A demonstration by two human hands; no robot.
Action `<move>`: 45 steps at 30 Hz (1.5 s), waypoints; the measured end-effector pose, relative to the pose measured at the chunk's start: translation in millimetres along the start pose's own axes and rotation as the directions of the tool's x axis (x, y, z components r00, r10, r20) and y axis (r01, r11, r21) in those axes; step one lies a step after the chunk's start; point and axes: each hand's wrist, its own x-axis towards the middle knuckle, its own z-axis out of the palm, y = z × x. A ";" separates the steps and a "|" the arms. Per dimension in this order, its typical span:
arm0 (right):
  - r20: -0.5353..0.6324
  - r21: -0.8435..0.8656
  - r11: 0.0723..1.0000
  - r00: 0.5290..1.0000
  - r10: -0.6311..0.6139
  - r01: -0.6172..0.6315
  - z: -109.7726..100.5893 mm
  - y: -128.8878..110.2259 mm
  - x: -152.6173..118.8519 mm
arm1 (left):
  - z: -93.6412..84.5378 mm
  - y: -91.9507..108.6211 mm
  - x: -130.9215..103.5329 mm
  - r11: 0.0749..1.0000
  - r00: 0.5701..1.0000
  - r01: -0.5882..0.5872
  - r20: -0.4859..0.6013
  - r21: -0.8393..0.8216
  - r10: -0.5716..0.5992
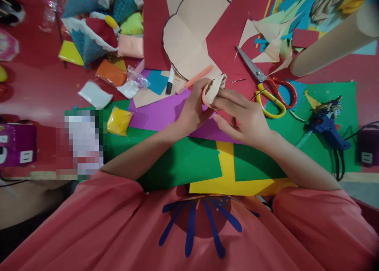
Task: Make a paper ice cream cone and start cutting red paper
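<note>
Between both hands is a small curled piece of cream paper (215,90) with a rough, dark-marked edge. My left hand (192,109) is closed round its left side, thumb and fingers gripping it. My right hand (244,115) presses its fingers against the right side of the same piece. Just beyond lies a large cream paper shape (189,38) with a black drawn outline. A peach-coloured stick (198,76) and a black-and-white marker (170,81) rest near my left hand. Right of my right hand, scissors (272,85) with red and yellow handles lie with blades together.
A blue glue gun (330,128) and a cardboard tube (331,42) are on the right. Paper scraps (272,34) are heaped at the back right. Clay packets (111,72) and blue cones (89,40) stand left. Green sheets (177,156) cover the table's front.
</note>
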 end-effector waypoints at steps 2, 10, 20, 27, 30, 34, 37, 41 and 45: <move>0.000 0.060 0.998 1.000 -0.011 0.011 0.6 -0.2 0.6 | 0.2 1.2 0.0 1.000 1.000 -0.013 -0.025 0.013 0.014; 0.037 0.334 0.927 0.985 0.167 -0.170 -8.1 6.3 1.6 | -5.9 14.1 6.6 0.973 0.981 -0.181 -0.049 0.141 0.190; -0.088 0.405 0.905 0.980 0.176 -0.127 -2.8 4.8 8.6 | -9.5 21.8 5.8 0.981 0.994 -0.091 -0.046 0.174 0.100; -0.004 0.455 0.881 0.989 0.147 -0.129 -11.3 3.2 11.1 | -11.0 25.0 10.3 0.970 0.985 -0.109 -0.109 0.215 0.135; 0.011 0.502 0.841 0.975 0.224 -0.199 -12.3 4.9 12.2 | -6.4 20.0 10.9 0.950 0.971 -0.158 -0.131 0.269 0.199; -0.082 0.486 0.839 0.943 0.323 -0.245 -6.1 8.4 12.0 | -0.4 15.3 10.6 0.914 0.954 -0.204 -0.137 0.350 0.266; -0.097 0.494 0.834 0.937 0.336 -0.247 -3.2 11.4 11.8 | 0.8 14.7 9.9 0.909 0.959 -0.193 -0.127 0.368 0.255; -0.034 0.549 0.791 0.938 0.344 -0.270 -5.9 15.3 12.1 | -1.2 11.5 7.0 0.939 0.973 -0.148 -0.125 0.309 0.194; 0.008 0.569 0.764 0.930 0.366 -0.306 -6.1 18.6 13.6 | -3.3 2.8 1.4 0.983 0.995 -0.086 -0.031 0.161 0.092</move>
